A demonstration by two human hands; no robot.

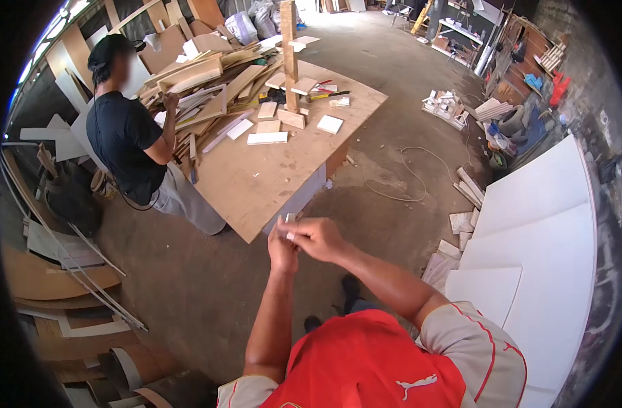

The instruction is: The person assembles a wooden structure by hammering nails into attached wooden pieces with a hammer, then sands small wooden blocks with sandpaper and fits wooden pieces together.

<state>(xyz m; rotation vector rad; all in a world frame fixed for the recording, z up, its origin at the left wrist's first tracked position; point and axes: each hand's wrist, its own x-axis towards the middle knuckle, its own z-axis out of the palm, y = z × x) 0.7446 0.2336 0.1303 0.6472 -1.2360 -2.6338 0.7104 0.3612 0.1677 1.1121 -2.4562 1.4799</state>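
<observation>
My left hand (281,250) and my right hand (320,240) meet in front of my chest, just off the near corner of the wooden table (256,197). The fingers of both are closed around something small and pale that I cannot make out; a light bit of it shows between them. On the table stands an upright wooden post (290,68) with short boards fixed across it. A white-faced board piece (267,138) and a small white block (330,124) lie by its foot.
A co-worker in a dark shirt (124,129) stands at the table's left side, beside a heap of wood offcuts (202,81). Large white panels (535,231) lean at the right. A cable (419,197) loops over the floor. Curved boards (66,279) lie at the left.
</observation>
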